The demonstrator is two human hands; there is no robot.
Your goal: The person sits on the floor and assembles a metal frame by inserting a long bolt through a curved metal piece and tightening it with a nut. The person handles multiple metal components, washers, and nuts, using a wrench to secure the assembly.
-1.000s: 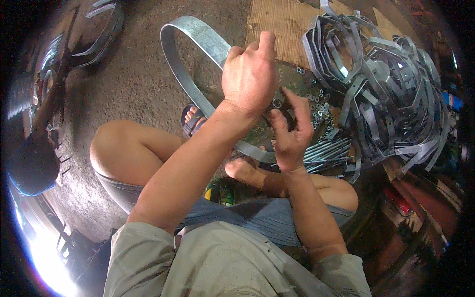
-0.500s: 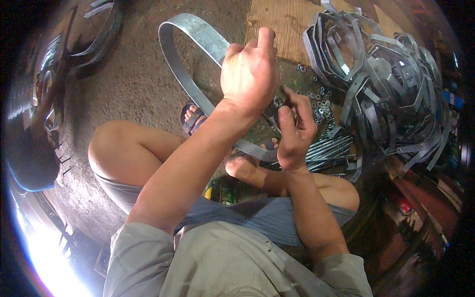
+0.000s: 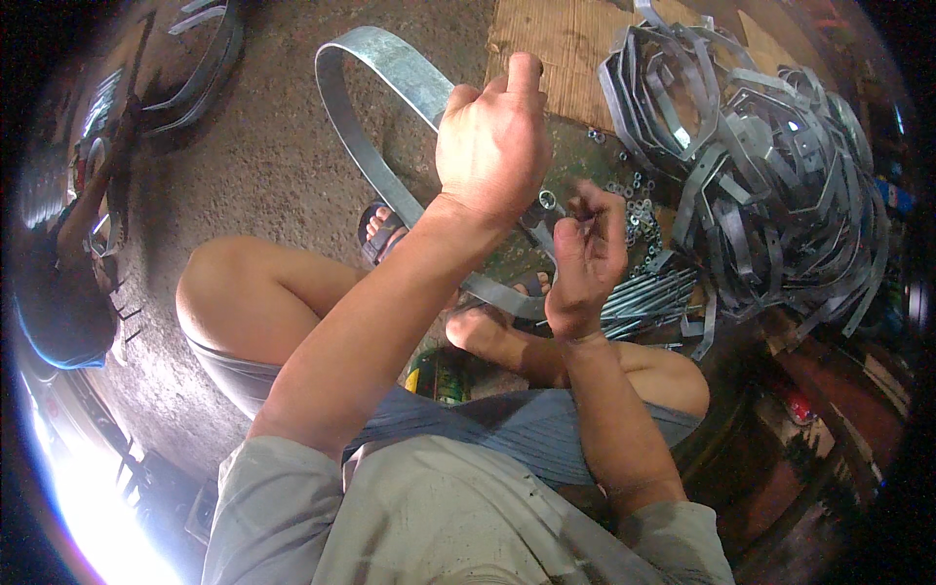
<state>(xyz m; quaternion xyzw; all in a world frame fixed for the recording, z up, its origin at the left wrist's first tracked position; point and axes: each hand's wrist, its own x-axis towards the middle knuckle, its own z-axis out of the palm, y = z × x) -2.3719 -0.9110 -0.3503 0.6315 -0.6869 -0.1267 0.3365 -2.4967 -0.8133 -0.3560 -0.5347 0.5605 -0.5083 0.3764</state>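
Note:
My left hand (image 3: 492,146) is closed round a galvanized metal strap bent into a large hoop (image 3: 390,57), where its ends come together. Its thumb points up and away from me. A small shiny nut (image 3: 547,200) shows beside that fist, on what looks like a bolt at the joint; the fist hides most of it. Just right of the nut is my right hand (image 3: 590,263), with thumb and bent fingers apart. Its fingertips are smeared by motion, and nothing shows between them. The hoop's lower side (image 3: 502,295) passes above my feet.
Loose nuts (image 3: 639,219) lie scattered beyond my right hand, beside a pile of threaded rods (image 3: 648,302). At the right stands a large heap of bent metal straps (image 3: 780,185). Cardboard (image 3: 556,58) covers the floor ahead. More curved straps (image 3: 200,93) lie at the far left.
My right hand's fingers have moved slightly right, off the nut, which now shows more fully. My left hand and the hoop have barely moved.

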